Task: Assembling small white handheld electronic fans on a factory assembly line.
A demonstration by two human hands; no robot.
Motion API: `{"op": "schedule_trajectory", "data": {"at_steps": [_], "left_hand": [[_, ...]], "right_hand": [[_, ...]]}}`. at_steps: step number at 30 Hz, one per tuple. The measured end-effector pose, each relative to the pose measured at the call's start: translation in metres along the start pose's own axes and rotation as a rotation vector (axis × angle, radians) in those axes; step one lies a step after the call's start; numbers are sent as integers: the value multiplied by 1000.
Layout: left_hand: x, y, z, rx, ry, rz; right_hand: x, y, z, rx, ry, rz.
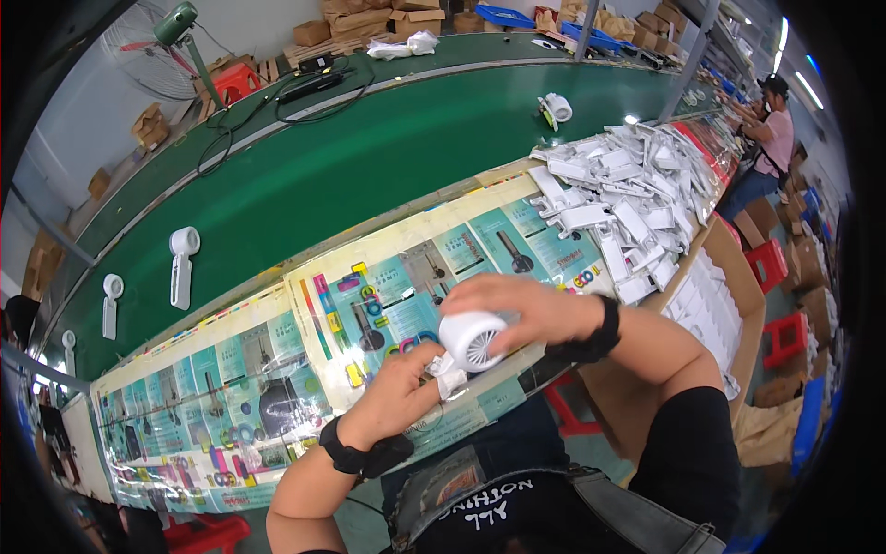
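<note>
I held a white fan [469, 340] just above the picture sheets [221, 374], by the edge near my tummy. My left hand [399, 383] pinched it low down, with the fingers closed around its neck. My right hand [528, 309] gripped its round head, with the fingers bent over the top and the thumb next to the slits. I could not see if all of its handle was on. Small white bits [449, 374] stuck out by my left thumb and looked messy, so I think this fan was only part done.

Three fans [183, 268] lay on the green belt [397, 138], apart from each other. They had round heads and long handles, and they looked whole to me. One more piece [556, 109] lay far across the belt, with something yellow-green on its side. That one looked unfinished. A big heap of white shells [628, 189] sat on my right, and more white parts [703, 316] filled a cardboard box [752, 323] below it. I guess there was a lot left.

The fan looked like hard, smooth plastic. Its head was fat and round, and thin slits spread out like sun rays. The shells were long and flat, all jumbled up. The sheets looked shiny and slick, the belt looked flat and smooth, and the box was stiff and brown.
</note>
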State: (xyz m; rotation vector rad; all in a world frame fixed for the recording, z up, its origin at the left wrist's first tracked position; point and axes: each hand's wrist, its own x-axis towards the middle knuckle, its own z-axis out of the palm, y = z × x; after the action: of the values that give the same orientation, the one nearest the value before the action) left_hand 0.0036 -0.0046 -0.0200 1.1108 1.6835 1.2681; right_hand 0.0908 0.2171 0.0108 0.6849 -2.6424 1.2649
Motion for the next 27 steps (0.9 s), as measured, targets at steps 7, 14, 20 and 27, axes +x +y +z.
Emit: {"op": "schedule_trajectory", "data": {"at_steps": [7, 14, 20, 27], "left_hand": [[4, -8, -31, -816, 281, 138], [7, -30, -54, -1025, 265, 144], [8, -30, -56, -1023, 533, 208], [13, -39, -49, -1083, 726, 319]], "right_hand": [[-26, 103, -132, -1362, 13, 96], [-49, 127, -141, -1288, -247, 277], [-2, 81, -107, -1025, 262, 202], [75, -30, 41, -648, 317, -55]]}}
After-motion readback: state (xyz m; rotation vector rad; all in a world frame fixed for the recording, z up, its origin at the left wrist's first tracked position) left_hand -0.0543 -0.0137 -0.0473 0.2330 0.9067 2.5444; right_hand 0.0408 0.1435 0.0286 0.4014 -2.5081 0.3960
